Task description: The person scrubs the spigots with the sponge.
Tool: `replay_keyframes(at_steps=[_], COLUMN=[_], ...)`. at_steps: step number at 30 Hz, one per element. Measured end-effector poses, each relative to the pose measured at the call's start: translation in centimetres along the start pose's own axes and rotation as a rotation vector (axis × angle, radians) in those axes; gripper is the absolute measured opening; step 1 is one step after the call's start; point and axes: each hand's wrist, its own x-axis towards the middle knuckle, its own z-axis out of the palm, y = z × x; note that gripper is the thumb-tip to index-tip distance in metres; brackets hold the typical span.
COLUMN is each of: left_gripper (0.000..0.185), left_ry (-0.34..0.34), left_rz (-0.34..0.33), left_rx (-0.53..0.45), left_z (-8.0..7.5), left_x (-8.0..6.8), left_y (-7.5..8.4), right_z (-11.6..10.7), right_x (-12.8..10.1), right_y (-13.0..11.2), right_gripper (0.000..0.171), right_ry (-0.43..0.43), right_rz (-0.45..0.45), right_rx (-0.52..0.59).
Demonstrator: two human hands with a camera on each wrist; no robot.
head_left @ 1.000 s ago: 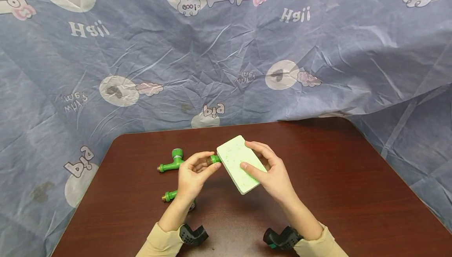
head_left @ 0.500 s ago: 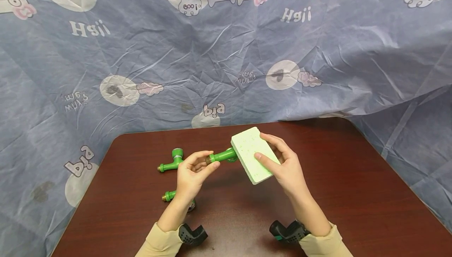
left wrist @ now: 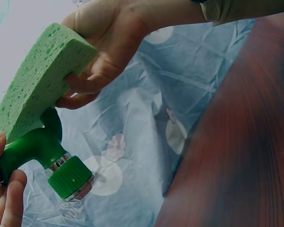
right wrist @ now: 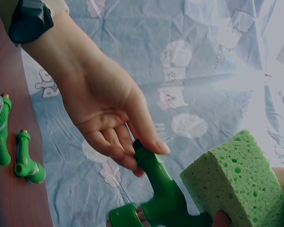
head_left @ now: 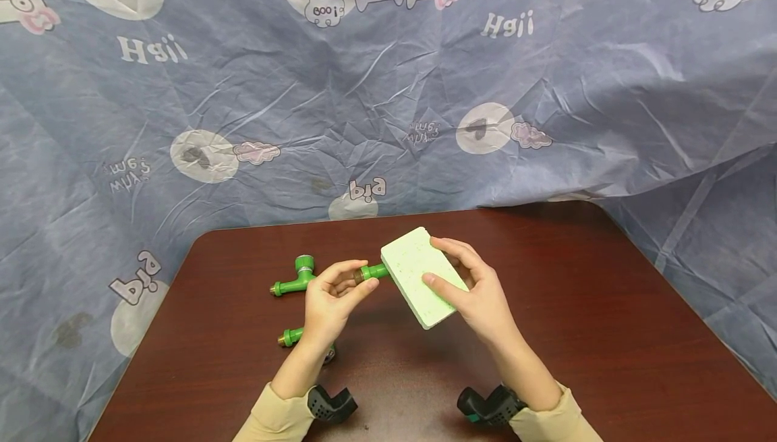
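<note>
My left hand (head_left: 328, 304) pinches the threaded end of a green faucet (head_left: 378, 271) between thumb and fingers, holding it above the table. My right hand (head_left: 479, 297) grips a light green sponge (head_left: 419, 280), thumb across its near face. In the head view the sponge covers most of the faucet. From the left wrist, the sponge (left wrist: 42, 75) lies against the faucet body (left wrist: 33, 146), whose ribbed green knob (left wrist: 71, 177) with a chrome ring sticks out below. The right wrist view shows the faucet (right wrist: 163, 194) beside the porous sponge (right wrist: 241, 184).
Two more green faucets lie on the dark red-brown table (head_left: 577, 307) at left: one (head_left: 297, 283) farther back, another (head_left: 293, 337) nearer and partly behind my left forearm. A blue printed cloth (head_left: 388, 91) hangs behind the table.
The sponge in my right hand moved right and up along the faucet, baring more of it, then came back left and down over it. My left hand stayed nearly still.
</note>
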Motion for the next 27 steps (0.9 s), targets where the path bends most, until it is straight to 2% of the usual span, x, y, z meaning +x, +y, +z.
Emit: replay_keyframes(at_steps=[11,27], left_gripper=[0.03,0.03], left_ry=[0.011,0.012], left_rz=[-0.002,-0.007], left_rx=[-0.002,-0.002], left_z=[-0.1,0.0], left_x=[0.0,0.0], left_y=[-0.1,0.0], right_z=[-1.4,0.0], right_x=[0.7,0.1], right_y=[-0.1,0.2], right_gripper=[0.05,0.048], right_ry=[0.082,-0.009], right_rz=[0.032,0.02], right_rx=[0.014,0.017])
